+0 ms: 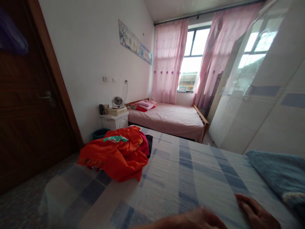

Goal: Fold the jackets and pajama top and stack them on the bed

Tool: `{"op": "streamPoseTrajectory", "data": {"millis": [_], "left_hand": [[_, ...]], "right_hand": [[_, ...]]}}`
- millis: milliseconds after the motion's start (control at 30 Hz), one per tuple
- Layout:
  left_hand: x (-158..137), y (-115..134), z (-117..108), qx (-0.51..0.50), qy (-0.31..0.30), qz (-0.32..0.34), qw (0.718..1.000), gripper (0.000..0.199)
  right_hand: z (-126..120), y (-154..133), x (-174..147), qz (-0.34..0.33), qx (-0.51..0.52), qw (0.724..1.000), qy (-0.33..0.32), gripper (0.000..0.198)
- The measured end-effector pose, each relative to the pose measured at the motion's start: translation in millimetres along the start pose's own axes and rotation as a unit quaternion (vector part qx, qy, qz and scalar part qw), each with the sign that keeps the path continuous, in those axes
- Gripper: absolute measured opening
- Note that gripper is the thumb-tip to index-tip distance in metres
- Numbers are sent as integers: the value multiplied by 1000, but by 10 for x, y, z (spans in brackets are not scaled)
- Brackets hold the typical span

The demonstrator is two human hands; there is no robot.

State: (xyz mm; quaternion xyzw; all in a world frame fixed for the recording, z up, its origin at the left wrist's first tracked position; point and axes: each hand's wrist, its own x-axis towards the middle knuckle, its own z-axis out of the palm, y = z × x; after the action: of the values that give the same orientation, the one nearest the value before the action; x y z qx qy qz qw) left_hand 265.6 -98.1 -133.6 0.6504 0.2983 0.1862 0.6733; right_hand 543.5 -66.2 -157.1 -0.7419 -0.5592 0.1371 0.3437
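My left hand (190,219) reaches in from the bottom edge over the checked bed sheet (166,181). It is blurred and partly cut off, so its grip is hidden. To the right, my right hand (257,211) is low over the same sheet, fingers stretched toward the upper left, with nothing visible in them. On the far left part of the bed lies a crumpled heap of orange clothing (114,157). A green and white patch (115,139) shows on top of it, and pink and dark cloth sticks out behind.
A folded blue-grey blanket (274,173) lies at the bed's right edge. Beyond are a second, pink-sheeted bed (171,119), a white nightstand (116,121) bearing a small fan (118,101), and a teal bin (100,133). A white wardrobe (259,121) stands right, a brown door (30,133) left.
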Motion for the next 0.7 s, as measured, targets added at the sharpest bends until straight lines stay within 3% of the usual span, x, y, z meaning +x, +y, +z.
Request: {"op": "streamPoseTrajectory", "data": {"millis": [67, 100, 133, 167, 300, 400, 467, 600, 700], "left_hand": [[-219, 235, -255, 125, 115, 53, 984, 37], [-363, 352, -439, 216, 187, 84, 955, 34], [-525, 456, -651, 317, 271, 89, 905, 32], [-696, 538, -881, 352, 331, 75, 872, 32], [-1366, 621, -1739, 451, 475, -2, 756, 40], [-1736, 513, -2123, 511, 517, -68, 684, 52], [-1876, 424, -2262, 538, 520, -98, 656, 53], [-1926, 317, -2416, 563, 516, -116, 635, 40], [-1884, 396, -2491, 559, 531, -97, 629, 31]], "right_hand": [[0, -19, -1, 7, 2, 1000, -1, 46], [6, -20, 2, 9, 5, 1000, -1, 45], [16, -14, 8, 8, 11, 1000, 0, 44], [32, 0, 17, 5, 19, 1000, -1, 42], [119, 69, 54, -3, 58, 998, 26, 27], [148, 46, 43, -7, 65, 997, 37, 21], [128, -12, 17, -6, 60, 998, 31, 23], [65, -116, -33, -7, 27, 1000, 5, 40], [63, -105, -40, -16, 0, 1000, -5, 47]]}}
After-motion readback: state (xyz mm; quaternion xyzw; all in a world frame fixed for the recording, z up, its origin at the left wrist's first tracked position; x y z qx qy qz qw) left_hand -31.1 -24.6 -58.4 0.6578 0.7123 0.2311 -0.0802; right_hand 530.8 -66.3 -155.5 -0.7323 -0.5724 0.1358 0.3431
